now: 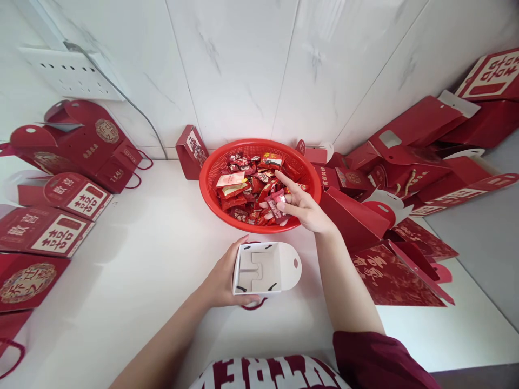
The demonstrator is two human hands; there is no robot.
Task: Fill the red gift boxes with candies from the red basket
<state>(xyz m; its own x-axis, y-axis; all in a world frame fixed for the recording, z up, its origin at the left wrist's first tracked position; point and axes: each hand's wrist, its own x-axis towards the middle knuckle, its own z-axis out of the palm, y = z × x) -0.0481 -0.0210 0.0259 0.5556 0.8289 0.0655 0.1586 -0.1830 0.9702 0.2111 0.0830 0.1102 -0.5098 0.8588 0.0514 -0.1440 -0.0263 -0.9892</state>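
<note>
My left hand (227, 273) grips the side of a small gift box (259, 270). Its top is open towards me, showing a bare white inside with folded bottom flaps; a rounded lid flap (290, 266) with a hole sticks out to the right, and a dark red cord shows below. Over the red plastic basket (259, 229), my right hand (304, 208) holds a small wrapped candy (277, 205) between thumb and fingers, the index finger stretched out. Beneath it, the basket is heaped with red-wrapped sweets (247, 183) and a pale pink packet (231, 179).
Red gift boxes (60, 232) line the left side of the white table (154, 259). More red boxes (357, 221) crowd the right, some open. One small red box (191, 151) leans by the tiled wall. A socket strip (73, 75) with a grey cable hangs at upper left.
</note>
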